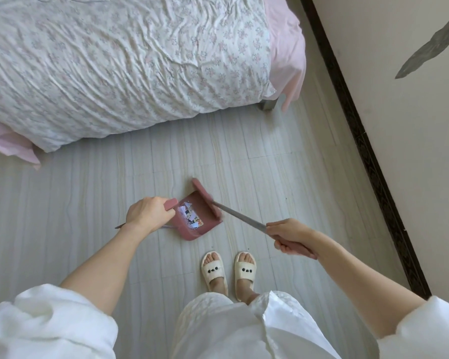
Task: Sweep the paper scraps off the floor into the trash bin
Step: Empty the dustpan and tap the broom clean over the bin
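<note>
Head view: I am looking straight down past my arms at the floor (pixel 244 156) beside the bed (pixel 114 60).
Paper scraps (pixel 192 220): a small heap of torn pieces, already lying inside the dustpan (pixel 195 224), just below the middle of the frame; I see no loose pieces on the bare floor around it.
Dustpan: pink, standing on the floor just above my slippers (pixel 228 273), its open mouth turned toward the upper right of the frame.
Broom head (pixel 206 196): pink and blurred, lying across the mouth of the pan, touching or just over its rim; I cannot tell which.
Broom handle (pixel 240 216): its long axis runs from the pan down to the lower right, into my right hand.
Left hand (pixel 148 215): fingers curled round the pink grip of the dustpan handle (pixel 171 204), at the left of the pan; this is the hand nearer the scraps.
Right hand (pixel 290 238): closed round the pink end of the broom handle, well to the right of the pan.
Trash bin: nowhere in the frame, so I cannot tell which way it lies.
Next move, as I judge it: the sweeping looks finished; carrying falls to my left hand, and the pan must stay tipped back so the scraps do not slide out of the open mouth.
</note>
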Demonstrator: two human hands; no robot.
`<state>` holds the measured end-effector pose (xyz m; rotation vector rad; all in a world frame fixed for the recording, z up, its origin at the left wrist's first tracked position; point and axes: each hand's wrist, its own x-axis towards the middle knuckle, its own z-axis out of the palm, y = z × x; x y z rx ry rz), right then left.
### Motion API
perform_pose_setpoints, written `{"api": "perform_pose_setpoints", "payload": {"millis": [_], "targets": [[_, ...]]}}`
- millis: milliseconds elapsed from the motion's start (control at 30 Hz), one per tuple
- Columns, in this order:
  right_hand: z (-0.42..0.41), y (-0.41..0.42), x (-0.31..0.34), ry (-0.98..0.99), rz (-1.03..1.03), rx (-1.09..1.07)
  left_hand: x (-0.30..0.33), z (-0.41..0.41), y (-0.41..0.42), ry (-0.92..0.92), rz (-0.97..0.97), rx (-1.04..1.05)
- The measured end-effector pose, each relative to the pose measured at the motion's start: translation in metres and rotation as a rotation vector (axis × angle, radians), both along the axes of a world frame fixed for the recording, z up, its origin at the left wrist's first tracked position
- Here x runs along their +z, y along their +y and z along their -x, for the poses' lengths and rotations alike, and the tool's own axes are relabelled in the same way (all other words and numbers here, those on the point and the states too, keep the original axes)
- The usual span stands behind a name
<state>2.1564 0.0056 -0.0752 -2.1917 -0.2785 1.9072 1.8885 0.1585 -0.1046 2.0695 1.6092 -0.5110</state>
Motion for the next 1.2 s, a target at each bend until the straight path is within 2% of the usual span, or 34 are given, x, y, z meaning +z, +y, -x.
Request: {"api": "perform_pose_setpoints", "payload": {"millis": [167, 333, 467, 633, 733, 867, 1033, 1200], "targets": [[0.001, 0.006, 0.011, -0.001, -0.063, 0.136, -0.001, 0.003, -0.010, 0.002, -0.016, 0.045], [0.004, 0.020, 0.002, -0.057, -0.146, 0.197, -0.002, 0.011, -0.025, -0.035, -0.080, 0.278], [-0.005, 0.030, -0.020, -0.112, -0.145, 0.289, -0.004, 0.019, -0.036, -0.028, -0.115, 0.364], [0.017, 0.035, -0.048, -0.153, -0.071, 0.547, -0.016, 0.034, -0.058, -0.018, -0.123, 0.508], [0.037, 0.027, -0.047, -0.107, -0.060, 0.710, -0.020, 0.041, -0.062, -0.039, -0.164, 0.567], [0.045, 0.029, -0.027, -0.005, -0.052, 0.671, -0.021, 0.049, -0.064, -0.075, -0.177, 0.662], [0.063, 0.041, 0.002, -0.011, -0.107, 0.653, -0.018, 0.084, -0.074, -0.071, -0.190, 0.777], [0.110, 0.053, 0.002, -0.040, -0.119, 0.632, -0.005, 0.146, -0.087, -0.064, -0.202, 0.867]]}}
